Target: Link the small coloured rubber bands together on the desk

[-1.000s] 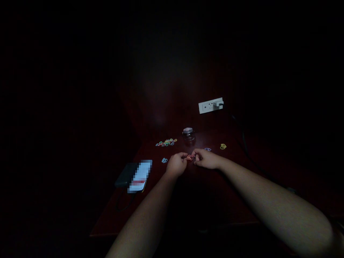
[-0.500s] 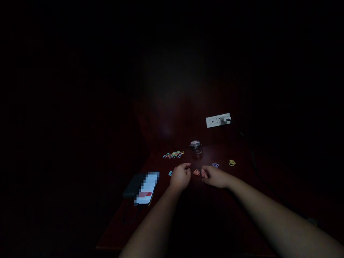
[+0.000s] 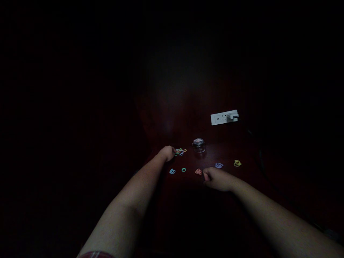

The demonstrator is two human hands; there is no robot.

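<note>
My left hand reaches to the mixed pile of small coloured rings at the back left; its fingertips are at the pile's left side, too small and dark to show what they hold. My right hand rests with curled fingers just right of a cluster of red rings, its grip hidden. Blue rings and a green ring lie left of the red ones. Purple rings lie behind my right hand, and yellow rings are farther right.
A clear jar with a patterned lid stands at the back of the dark red table. Above it to the right is a white wall socket with a plug and a dark cable running down the right side.
My left hand has moved left and away from me to the pile, uncovering the blue rings and the green ring. My left arm now covers the phone's place. My right hand has barely moved.
</note>
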